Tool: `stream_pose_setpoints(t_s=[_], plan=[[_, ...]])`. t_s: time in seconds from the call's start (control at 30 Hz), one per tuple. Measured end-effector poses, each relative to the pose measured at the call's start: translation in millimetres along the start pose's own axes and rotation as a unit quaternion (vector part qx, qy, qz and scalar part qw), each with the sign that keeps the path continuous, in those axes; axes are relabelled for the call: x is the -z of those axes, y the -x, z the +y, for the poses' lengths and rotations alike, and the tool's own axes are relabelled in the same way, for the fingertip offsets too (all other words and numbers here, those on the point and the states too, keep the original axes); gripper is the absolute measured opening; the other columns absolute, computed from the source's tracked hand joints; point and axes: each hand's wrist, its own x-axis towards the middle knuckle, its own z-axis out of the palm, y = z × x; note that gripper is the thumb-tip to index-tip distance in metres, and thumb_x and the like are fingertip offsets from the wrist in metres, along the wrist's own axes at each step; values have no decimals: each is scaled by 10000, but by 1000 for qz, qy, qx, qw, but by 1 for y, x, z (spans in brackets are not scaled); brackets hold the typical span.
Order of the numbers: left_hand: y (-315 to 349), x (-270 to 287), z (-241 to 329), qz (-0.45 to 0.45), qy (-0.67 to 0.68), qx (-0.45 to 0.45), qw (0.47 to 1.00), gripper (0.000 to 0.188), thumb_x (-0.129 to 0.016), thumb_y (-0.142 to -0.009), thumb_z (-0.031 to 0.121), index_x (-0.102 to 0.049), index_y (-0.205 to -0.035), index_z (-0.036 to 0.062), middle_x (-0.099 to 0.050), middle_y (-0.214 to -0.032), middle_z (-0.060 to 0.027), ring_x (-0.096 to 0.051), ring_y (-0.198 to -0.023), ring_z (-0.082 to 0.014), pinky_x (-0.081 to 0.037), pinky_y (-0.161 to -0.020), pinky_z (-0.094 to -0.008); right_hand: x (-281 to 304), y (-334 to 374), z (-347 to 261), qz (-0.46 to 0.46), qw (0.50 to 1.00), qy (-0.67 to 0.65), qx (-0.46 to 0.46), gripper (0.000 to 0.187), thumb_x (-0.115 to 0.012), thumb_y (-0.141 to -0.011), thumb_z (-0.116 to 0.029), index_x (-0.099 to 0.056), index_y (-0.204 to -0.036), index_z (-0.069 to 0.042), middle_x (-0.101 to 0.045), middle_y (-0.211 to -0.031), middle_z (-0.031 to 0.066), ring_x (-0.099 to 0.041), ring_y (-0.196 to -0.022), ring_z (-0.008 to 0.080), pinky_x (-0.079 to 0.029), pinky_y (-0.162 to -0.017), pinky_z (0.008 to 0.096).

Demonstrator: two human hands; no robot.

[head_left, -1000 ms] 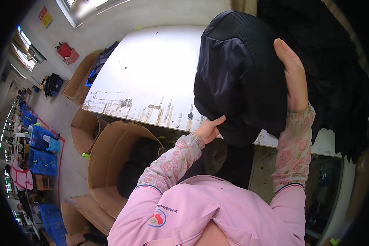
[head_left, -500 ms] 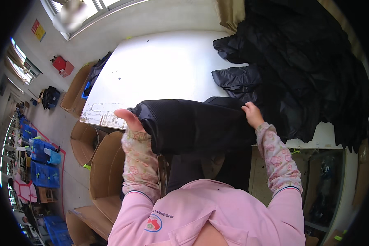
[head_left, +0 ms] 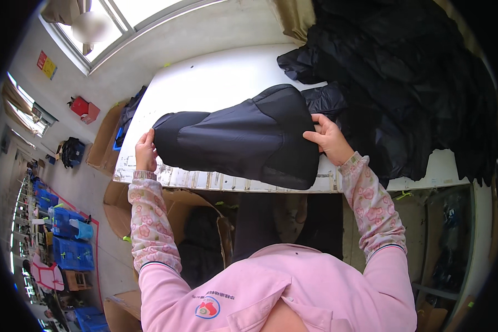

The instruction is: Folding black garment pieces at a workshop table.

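A smooth black garment (head_left: 232, 141), narrower at its left end and wide at its right, is stretched out above the near part of the white table (head_left: 227, 83). It looks like a tube or a sleeve, but its exact kind cannot be told. At the narrow end, my left hand (head_left: 145, 150) pinches the edge between thumb and fingers. My right hand (head_left: 331, 139) grips the wide end, thumb on the near face. Just beyond that hand, a large heap of shiny black garments (head_left: 398, 94) covers the table's right side.
Open cardboard boxes (head_left: 119, 210) stand below the table's left edge, one with dark cloth (head_left: 199, 243) inside. Blue crates (head_left: 72, 252) line the floor at the far left. A window (head_left: 116, 27) and a beige curtain (head_left: 290, 19) are at the back.
The garment has been lifted away from my body over the table and spread flatter. My left hand has moved left and gone from flat against its end to pinching the edge.
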Motion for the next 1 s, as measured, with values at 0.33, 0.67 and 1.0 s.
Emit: stream_pose_setpoints(t_s=[0.33,0.67,1.0], plan=[[-52,-21,0,192,-590,-165,767,535,-791,-768,329,-579,-1226,152,-464,-1297,-171,-541,-1110,-352,-457,-942,-412,-27,-51,152,120,987,76,79,496,-740,-789,-107,-463,-1179,25,-668,-903,137,-668,-713,202,-502,-509,286],[163,-151,-129,-399,-573,-297,651,839,-666,-778,577,-351,-1480,243,-219,-1548,-208,-174,-1444,-396,-133,-1085,-680,-54,-43,157,106,969,145,-169,573,-759,-785,-245,-496,-1191,63,-667,-1002,167,-690,-751,280,-573,-553,358],[175,-151,-133,-411,-568,-298,648,930,-777,-705,462,-313,-1494,298,-168,-1579,-158,-143,-1466,-335,-132,-1097,-668,12,-155,105,308,951,6,-34,193,-603,-917,-198,-613,-999,-24,-679,-742,87,-642,-572,153,-532,-517,282]])
